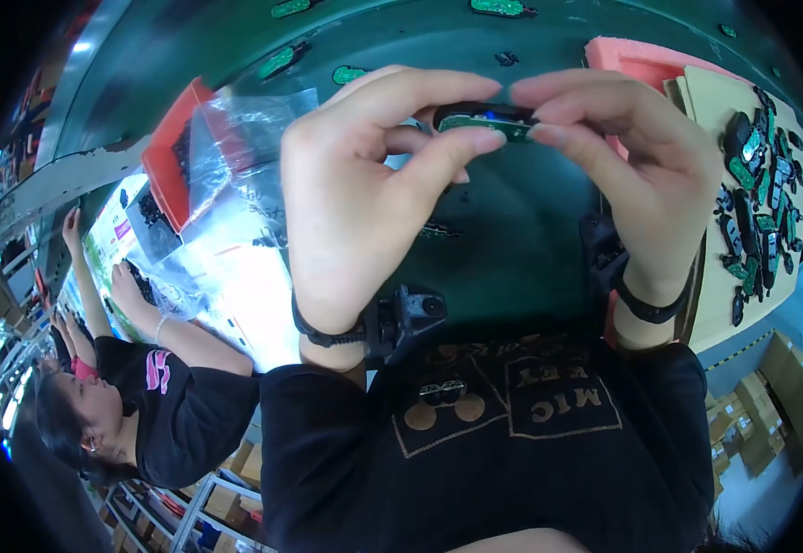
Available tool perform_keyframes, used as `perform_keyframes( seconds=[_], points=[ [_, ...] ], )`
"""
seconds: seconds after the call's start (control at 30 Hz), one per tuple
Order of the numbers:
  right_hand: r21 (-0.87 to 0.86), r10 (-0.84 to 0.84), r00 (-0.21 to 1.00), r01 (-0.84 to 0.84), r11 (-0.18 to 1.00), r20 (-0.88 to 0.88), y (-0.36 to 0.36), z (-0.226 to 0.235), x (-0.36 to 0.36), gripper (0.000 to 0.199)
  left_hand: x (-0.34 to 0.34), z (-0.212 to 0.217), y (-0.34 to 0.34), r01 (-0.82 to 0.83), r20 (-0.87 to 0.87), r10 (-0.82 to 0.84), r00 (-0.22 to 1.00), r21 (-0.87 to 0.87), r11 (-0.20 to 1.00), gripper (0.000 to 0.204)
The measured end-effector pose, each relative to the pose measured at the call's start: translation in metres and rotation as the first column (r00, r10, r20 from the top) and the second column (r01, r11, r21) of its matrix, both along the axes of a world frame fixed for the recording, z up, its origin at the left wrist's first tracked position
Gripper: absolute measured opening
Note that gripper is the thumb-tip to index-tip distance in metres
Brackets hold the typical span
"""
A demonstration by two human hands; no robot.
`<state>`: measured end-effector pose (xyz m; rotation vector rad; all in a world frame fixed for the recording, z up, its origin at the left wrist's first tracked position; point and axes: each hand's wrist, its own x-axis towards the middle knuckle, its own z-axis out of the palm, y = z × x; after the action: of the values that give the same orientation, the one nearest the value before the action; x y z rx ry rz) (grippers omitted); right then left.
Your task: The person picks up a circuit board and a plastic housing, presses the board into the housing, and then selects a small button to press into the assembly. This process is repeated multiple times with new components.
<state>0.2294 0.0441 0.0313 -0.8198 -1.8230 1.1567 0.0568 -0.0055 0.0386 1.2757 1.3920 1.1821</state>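
Note:
Both of my hands are raised above a dark green table and meet on one small part: a narrow green circuit board seated in a black casing. My left hand pinches its left end between thumb and fingers. My right hand pinches the right end with its fingertips. Each wrist carries a black strap, and a small black device is fixed to the left one.
To the right, a cardboard sheet holds several green boards and black casings, with pink foam behind it. A red tray and clear plastic bags lie left. A co-worker works at far left. Loose boards lie further off.

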Motion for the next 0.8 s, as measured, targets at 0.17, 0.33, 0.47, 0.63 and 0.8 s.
perform_keyframes(
  seconds=[0.17, 0.33, 0.47, 0.63, 0.8],
  points=[
    [0.112, 0.045, 0.998, -0.049, 0.992, 0.043, 0.000, -0.003, 0.000, 0.011, 0.000, 0.003, -0.005, -0.039, -0.114, 0.043, 0.993, 0.039, 0.998, 0.022],
    [0.110, -0.020, 0.994, 0.008, 0.994, 0.104, -0.008, 0.007, -0.004, 0.011, 0.000, 0.001, -0.008, -0.020, -0.194, 0.048, 0.980, 0.145, 0.989, 0.022],
    [0.087, -0.062, 0.988, 0.049, 0.995, 0.143, -0.014, 0.013, -0.002, 0.012, 0.001, 0.006, -0.011, 0.000, -0.238, 0.043, 0.970, 0.180, 0.984, 0.023],
    [0.104, -0.027, 0.999, 0.023, 0.994, 0.040, -0.011, 0.002, 0.003, 0.012, 0.001, 0.011, -0.013, 0.028, -0.278, 0.029, 0.960, 0.198, 0.980, 0.024],
    [0.040, -0.090, 0.991, 0.086, 0.995, 0.102, -0.019, 0.010, -0.002, 0.017, -0.001, 0.006, -0.014, 0.103, -0.336, 0.012, 0.942, 0.324, 0.940, 0.026]
  ],
)
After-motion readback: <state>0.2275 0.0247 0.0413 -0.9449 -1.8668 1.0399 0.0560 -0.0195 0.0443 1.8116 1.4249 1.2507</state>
